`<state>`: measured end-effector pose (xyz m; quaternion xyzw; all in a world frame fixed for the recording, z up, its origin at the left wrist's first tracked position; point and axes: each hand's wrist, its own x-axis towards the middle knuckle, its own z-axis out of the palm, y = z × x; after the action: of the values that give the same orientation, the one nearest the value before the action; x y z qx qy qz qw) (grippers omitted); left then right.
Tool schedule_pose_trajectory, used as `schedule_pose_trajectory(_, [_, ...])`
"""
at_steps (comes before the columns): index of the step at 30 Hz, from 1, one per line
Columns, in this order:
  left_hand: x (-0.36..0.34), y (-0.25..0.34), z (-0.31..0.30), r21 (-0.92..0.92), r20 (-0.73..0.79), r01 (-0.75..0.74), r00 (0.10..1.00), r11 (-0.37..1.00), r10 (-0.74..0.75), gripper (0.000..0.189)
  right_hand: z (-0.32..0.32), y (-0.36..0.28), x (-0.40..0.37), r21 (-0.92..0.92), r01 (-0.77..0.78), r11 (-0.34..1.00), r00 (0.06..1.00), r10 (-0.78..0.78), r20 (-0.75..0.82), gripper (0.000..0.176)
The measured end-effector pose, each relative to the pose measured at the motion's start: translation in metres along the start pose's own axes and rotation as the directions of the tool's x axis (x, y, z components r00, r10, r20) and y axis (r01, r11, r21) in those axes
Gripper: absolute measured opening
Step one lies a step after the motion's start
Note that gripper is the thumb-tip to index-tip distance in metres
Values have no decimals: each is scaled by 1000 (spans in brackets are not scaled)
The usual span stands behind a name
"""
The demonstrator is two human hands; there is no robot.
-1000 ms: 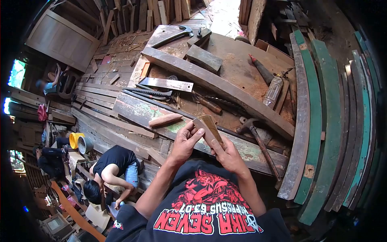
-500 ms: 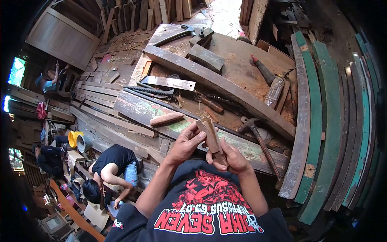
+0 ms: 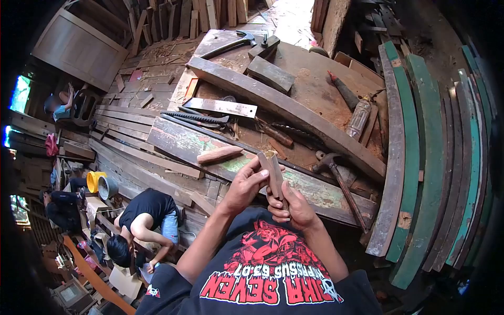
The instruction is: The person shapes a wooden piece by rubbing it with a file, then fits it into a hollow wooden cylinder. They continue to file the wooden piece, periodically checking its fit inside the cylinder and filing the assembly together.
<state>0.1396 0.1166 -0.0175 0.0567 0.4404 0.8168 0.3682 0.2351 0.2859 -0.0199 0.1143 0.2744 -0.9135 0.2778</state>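
A short brown piece of wood (image 3: 273,173) is held in front of my chest, its top end pointing away from me. My left hand (image 3: 245,185) grips its upper part between thumb and fingers. Lower down, the fingers and thumb of my right hand (image 3: 295,206) wrap round the same piece. A pointed wooden piece (image 3: 219,154) lies just beyond my left hand on a worn plank (image 3: 178,137) with green paint. A hammer (image 3: 341,186) rests across that plank to the right of my right hand.
Behind the plank are a metal ruler (image 3: 220,107), a wood-handled tool (image 3: 275,133), a long beam (image 3: 294,118), a claw hammer (image 3: 229,45) and a plastic bottle (image 3: 359,119). Green boards (image 3: 422,157) stand at right. A person in black (image 3: 147,215) bends over at lower left.
The held piece has turned in my hands, now showing a narrower side. My right hand has shifted slightly left and its fingers have curled further round the wood.
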Motion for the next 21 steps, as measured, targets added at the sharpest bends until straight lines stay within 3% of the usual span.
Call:
schedule_pose_trajectory(1, [0,4,3,7,6,-19,1000,1000,19,53,0,1,1,-25,-5,1000,1000,5,-13,57])
schedule_pose_trajectory(4, [-3,18,19,356,-247,-67,955,932,163,48,11,3,9,-220,29,975,987,-63,-147,56])
schedule_pose_trajectory(7, [0,20,10,435,-188,-143,951,889,245,51,12,6,18,-281,50,958,977,-105,-184,61])
schedule_pose_trajectory(8, [-1,23,3,459,-152,-127,964,879,218,39,13,5,19,-276,58,960,976,-112,-186,62])
schedule_pose_trajectory(11, [-3,23,-15,437,-133,-118,972,892,194,32,19,4,23,-267,57,962,974,-112,-196,65])
schedule_pose_trajectory(14, [-6,33,-19,134,-161,-41,985,990,63,23,27,8,31,-239,25,971,973,-78,-216,67])
schedule_pose_trajectory(17, [-5,52,-20,48,-154,-33,987,998,40,34,40,9,42,-125,23,992,969,-53,-241,68])
schedule_pose_trajectory(21, [-10,63,-51,143,-79,62,996,988,-51,39,45,17,55,52,12,999,972,1,-235,65])
